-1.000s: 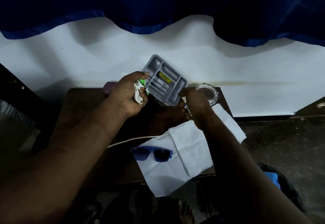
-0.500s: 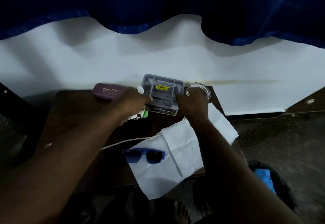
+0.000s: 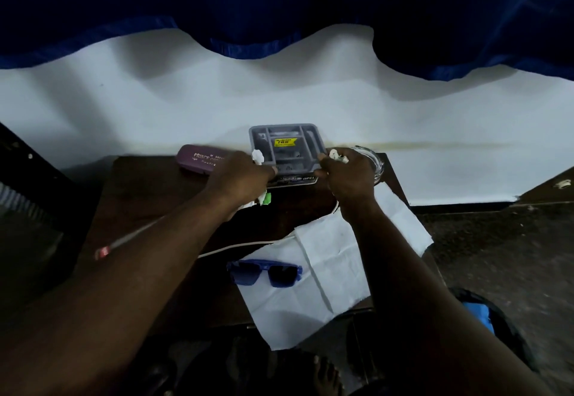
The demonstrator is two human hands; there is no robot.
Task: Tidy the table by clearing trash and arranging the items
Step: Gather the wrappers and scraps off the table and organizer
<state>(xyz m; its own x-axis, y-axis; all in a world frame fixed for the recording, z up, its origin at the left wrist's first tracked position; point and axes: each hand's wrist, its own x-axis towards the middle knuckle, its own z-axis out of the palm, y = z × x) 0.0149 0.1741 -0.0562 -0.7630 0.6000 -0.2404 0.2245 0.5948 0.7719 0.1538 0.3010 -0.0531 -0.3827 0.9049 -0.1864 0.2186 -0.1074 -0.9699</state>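
grey tray (image 3: 306,144) corners behind left hand (image 3: 239,175), right hand (image 3: 348,175) (yellow label (image 3: 285,141) illegible)

My left hand (image 3: 239,175), clutching crumpled wrappers (image 3: 257,157), and my right hand (image 3: 346,175) grip the grey organiser tray (image 3: 284,150) at the table's (image 3: 149,184) far edge; blue sunglasses (image 3: 264,276) lie nearer.

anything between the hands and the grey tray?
Nothing blocks them: the left hand and right hand both grip the tray at its near corners. The left hand also holds a white-green wad against the tray's left edge. The right hand holds a white wad at its right edge.
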